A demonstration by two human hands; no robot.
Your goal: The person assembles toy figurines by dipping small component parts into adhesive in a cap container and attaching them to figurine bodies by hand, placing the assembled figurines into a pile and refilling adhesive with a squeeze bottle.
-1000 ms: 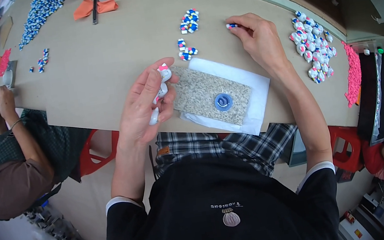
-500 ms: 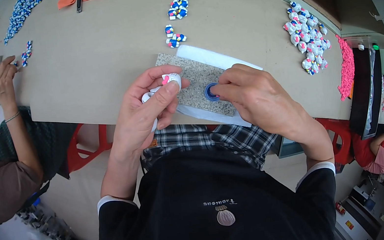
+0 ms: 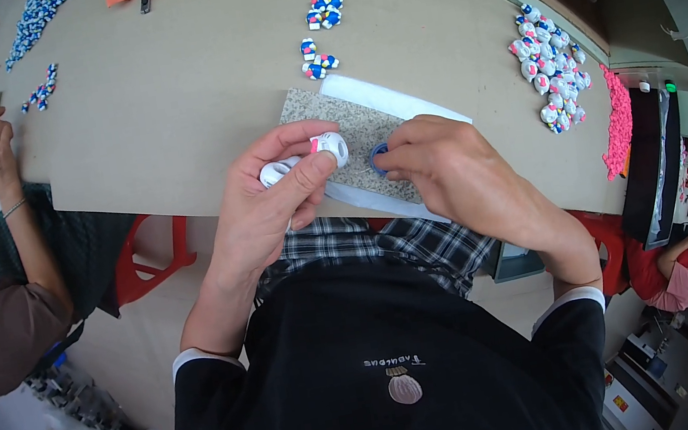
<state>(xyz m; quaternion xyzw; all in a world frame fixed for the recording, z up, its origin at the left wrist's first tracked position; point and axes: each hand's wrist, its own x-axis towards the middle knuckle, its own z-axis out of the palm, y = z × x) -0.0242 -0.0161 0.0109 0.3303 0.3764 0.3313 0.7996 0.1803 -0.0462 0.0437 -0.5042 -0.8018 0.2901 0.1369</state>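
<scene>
At far left, a blue-and-white heap (image 3: 39, 31) was cut off by the top edge. The left hand's (image 3: 248, 201) fingers were clamped on a smooth, rounded white head (image 3: 335, 147) with a pink patch, over the speckled grey slab (image 3: 352, 123); a second white piece (image 3: 274, 173) was partly hidden in its grasp. The right hand (image 3: 453, 161) covered much of a round blue dish (image 3: 375, 155), fingers bunched; whether they gripped anything, I could not tell. Farther right lay knobbly white figures (image 3: 549, 69).

Red stools (image 3: 132, 287), pale floor (image 3: 136, 357)
</scene>
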